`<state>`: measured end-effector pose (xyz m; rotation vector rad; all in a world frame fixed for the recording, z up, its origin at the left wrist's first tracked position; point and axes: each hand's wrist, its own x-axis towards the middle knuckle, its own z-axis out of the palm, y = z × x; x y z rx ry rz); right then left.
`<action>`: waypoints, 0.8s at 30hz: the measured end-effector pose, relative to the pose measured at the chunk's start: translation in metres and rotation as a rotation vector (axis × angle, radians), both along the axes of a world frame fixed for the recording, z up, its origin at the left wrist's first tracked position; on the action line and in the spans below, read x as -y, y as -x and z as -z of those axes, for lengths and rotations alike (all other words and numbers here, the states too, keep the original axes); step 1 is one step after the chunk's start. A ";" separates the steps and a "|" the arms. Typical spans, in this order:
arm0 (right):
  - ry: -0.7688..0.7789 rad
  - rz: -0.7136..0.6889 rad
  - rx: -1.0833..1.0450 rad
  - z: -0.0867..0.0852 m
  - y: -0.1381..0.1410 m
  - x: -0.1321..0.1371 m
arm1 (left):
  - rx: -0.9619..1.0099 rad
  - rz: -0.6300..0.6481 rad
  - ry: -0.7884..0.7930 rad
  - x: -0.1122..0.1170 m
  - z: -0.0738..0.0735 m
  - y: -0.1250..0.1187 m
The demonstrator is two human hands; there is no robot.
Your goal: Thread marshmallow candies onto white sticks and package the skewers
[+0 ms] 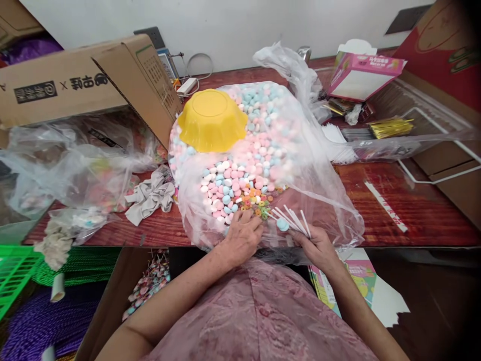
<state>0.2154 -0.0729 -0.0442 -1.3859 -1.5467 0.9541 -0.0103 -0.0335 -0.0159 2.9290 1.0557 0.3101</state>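
My right hand (315, 246) is closed around a fanned bundle of white lollipop sticks (296, 220), their far ends pointing up and left. A pale blue round candy (282, 224) sits among these sticks, close to my fingers. My left hand (243, 236) has curled fingers at a small heap of orange, yellow and green ring candies (259, 198); whatever lies between its fingertips is hidden. Just beyond spread many pink, white and blue button-shaped candies (229, 185) on a clear plastic bag (330, 210). A yellow scalloped bowl (212, 120) rests upside down on the candies.
A cardboard box (143, 85) and plastic bags stand left, beside a crumpled grey cloth (152, 195). At right, a clear bin (398, 143) holds gold twist ties (391, 128) and white sticks. A white-and-red strip (386, 206) lies on the red table (432, 210).
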 end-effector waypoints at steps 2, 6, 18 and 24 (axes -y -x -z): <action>-0.020 -0.018 0.041 0.000 0.000 0.000 | 0.120 0.038 -0.008 0.002 0.005 0.006; -0.093 -0.017 0.048 -0.001 -0.001 0.003 | 0.645 -0.095 0.190 -0.001 -0.001 0.009; -0.199 -0.162 0.288 -0.025 0.021 0.002 | 1.214 -0.270 0.441 -0.011 -0.024 0.017; -0.264 -0.213 0.408 -0.027 0.031 0.008 | 0.778 -0.109 0.021 -0.006 -0.016 0.022</action>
